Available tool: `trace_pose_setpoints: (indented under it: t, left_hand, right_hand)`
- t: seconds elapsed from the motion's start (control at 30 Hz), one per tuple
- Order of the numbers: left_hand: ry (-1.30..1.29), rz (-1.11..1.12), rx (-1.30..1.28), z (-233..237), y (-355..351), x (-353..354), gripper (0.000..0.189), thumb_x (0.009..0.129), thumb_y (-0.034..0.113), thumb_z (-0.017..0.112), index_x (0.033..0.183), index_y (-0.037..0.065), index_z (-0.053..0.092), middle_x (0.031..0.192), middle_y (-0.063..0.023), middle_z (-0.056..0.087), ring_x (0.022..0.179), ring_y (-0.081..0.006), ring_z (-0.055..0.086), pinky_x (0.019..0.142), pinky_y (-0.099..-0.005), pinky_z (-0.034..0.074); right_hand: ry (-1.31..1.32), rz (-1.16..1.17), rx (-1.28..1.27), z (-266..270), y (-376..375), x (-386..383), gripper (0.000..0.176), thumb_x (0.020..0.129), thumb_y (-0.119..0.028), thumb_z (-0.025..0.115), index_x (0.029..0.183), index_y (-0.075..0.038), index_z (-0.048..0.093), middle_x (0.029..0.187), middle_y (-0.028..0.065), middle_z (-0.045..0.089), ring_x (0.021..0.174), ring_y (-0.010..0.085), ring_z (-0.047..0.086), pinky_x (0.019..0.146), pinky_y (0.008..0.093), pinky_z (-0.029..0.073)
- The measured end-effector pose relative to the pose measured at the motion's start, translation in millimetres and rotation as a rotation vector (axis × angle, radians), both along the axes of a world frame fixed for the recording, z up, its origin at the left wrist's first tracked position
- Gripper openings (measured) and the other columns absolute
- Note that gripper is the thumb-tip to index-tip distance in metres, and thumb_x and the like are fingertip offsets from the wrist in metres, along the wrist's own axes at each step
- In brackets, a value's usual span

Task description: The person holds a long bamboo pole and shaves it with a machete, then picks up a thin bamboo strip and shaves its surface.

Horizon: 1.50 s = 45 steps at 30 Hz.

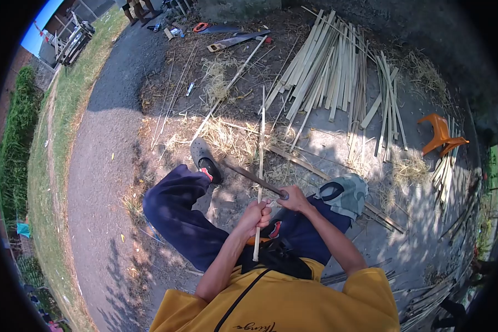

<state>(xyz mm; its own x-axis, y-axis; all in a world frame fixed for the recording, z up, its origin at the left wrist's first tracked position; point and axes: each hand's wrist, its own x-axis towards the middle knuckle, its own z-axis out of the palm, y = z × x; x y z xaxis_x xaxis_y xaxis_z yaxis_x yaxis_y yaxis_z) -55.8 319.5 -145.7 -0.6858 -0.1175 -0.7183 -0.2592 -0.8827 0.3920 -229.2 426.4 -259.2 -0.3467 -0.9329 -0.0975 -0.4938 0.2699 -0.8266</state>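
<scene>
Head view: a person sits on bare ground among bamboo offcuts, both hands closed on their work. The left hand (255, 214) is clenched around a thin bamboo strip (261, 144), fingers (264, 212) wrapped fully round it just above its near end. The strip's long axis runs almost straight away from the body, between the knees and out over the dirt. The right hand (296, 199) sits just beside the left, a little farther out, and grips the handle of a dark knife (249, 174). The blade slants forward and to the left, crossing the strip at a shallow angle just beyond the left fist. Both forearms angle inward, elbows bent, wrists close together. A shoe (205, 160) lies near the blade's tip. A pile of split strips (326, 72), a saw (235, 40) and an orange chair (441, 135) lie well apart, beyond the hands.
</scene>
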Motion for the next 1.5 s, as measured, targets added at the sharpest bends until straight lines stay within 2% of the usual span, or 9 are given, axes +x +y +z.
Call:
trace_pose_setpoints:
  t: [0.2,0.37,0.5,0.63,0.73,0.9,1.2,1.4,1.5]
  left_hand:
    - [-0.134,-0.004,-0.072,7.5,15.4,6.4,0.018,0.107,0.026,0.038,0.103,0.010,0.044,0.060,0.0059,0.029,0.042,-0.0036,0.022,0.035,-0.0225,0.017]
    - [-0.029,0.027,0.008,-3.7,7.5,6.8,0.016,0.106,0.024,0.038,0.103,0.009,0.044,0.060,0.0058,0.029,0.042,-0.0036,0.023,0.034,-0.0221,0.017]
    - [0.013,0.085,0.104,5.5,0.8,11.1,0.015,0.106,0.021,0.037,0.103,0.009,0.044,0.060,0.0063,0.029,0.042,-0.0033,0.023,0.034,-0.0218,0.016]
    - [-0.005,0.062,0.026,5.0,-9.7,14.5,0.014,0.107,0.020,0.036,0.103,0.009,0.044,0.060,0.0068,0.028,0.042,-0.0031,0.021,0.035,-0.0226,0.015]
    - [-0.017,0.056,0.005,9.5,-7.9,11.7,0.014,0.106,0.020,0.036,0.102,0.009,0.044,0.060,0.0067,0.027,0.042,-0.0032,0.021,0.035,-0.0228,0.015]
    - [-0.017,0.060,0.023,6.0,2.1,16.7,0.015,0.106,0.020,0.037,0.102,0.008,0.045,0.060,0.0066,0.027,0.042,-0.0034,0.021,0.035,-0.0229,0.015]
    - [-0.025,0.030,0.037,27.3,3.7,11.4,0.015,0.106,0.021,0.037,0.104,0.008,0.045,0.060,0.0073,0.026,0.044,-0.0027,0.021,0.036,-0.0216,0.015]
    - [0.056,0.074,0.099,40.6,8.3,17.6,0.013,0.106,0.018,0.036,0.106,0.009,0.045,0.064,0.0065,0.029,0.046,-0.0026,0.024,0.037,-0.0204,0.017]
    - [0.088,-0.007,-0.017,36.6,-10.7,19.6,0.016,0.105,0.018,0.039,0.116,0.008,0.044,0.068,0.0039,0.034,0.048,-0.0034,0.028,0.037,-0.0206,0.021]
  right_hand:
    - [0.021,-0.172,-0.016,-25.0,-7.3,-16.9,0.030,0.070,-0.024,0.070,0.084,0.002,0.066,0.065,0.0202,0.061,0.060,0.0330,0.060,0.062,0.0401,0.048]
    - [-0.069,0.054,0.076,4.6,-3.5,-9.1,0.029,0.069,-0.024,0.071,0.079,0.003,0.064,0.065,0.0218,0.059,0.062,0.0340,0.060,0.063,0.0416,0.048]
    - [0.002,-0.101,-0.093,-41.8,-16.7,-14.4,0.028,0.070,-0.023,0.069,0.073,0.003,0.060,0.061,0.0204,0.054,0.055,0.0315,0.051,0.059,0.0419,0.044]
    - [-0.148,-0.054,0.107,7.4,-27.0,-2.5,0.028,0.071,-0.024,0.069,0.073,0.003,0.061,0.060,0.0180,0.055,0.055,0.0305,0.053,0.059,0.0425,0.043]
    - [-0.102,0.072,-0.057,13.2,-19.2,6.7,0.027,0.071,-0.024,0.068,0.071,0.002,0.061,0.059,0.0170,0.055,0.055,0.0289,0.054,0.059,0.0421,0.044]
    - [-0.002,0.000,0.077,-36.7,-32.8,-12.7,0.025,0.071,-0.023,0.068,0.074,0.001,0.061,0.062,0.0167,0.057,0.058,0.0293,0.055,0.060,0.0412,0.045]
    - [-0.048,0.060,-0.036,-4.7,-18.3,-2.7,0.026,0.069,-0.022,0.070,0.081,0.001,0.065,0.064,0.0163,0.059,0.058,0.0247,0.056,0.058,0.0385,0.046]
    - [-0.256,-0.352,0.205,-56.0,-27.2,-31.3,0.019,0.074,-0.021,0.068,0.074,-0.003,0.066,0.058,0.0060,0.061,0.048,0.0134,0.055,0.046,0.0320,0.044]
    - [-0.376,-0.418,0.133,0.1,-17.8,-6.9,0.017,0.075,-0.019,0.068,0.072,-0.002,0.065,0.055,0.0047,0.058,0.046,0.0115,0.053,0.042,0.0296,0.041]
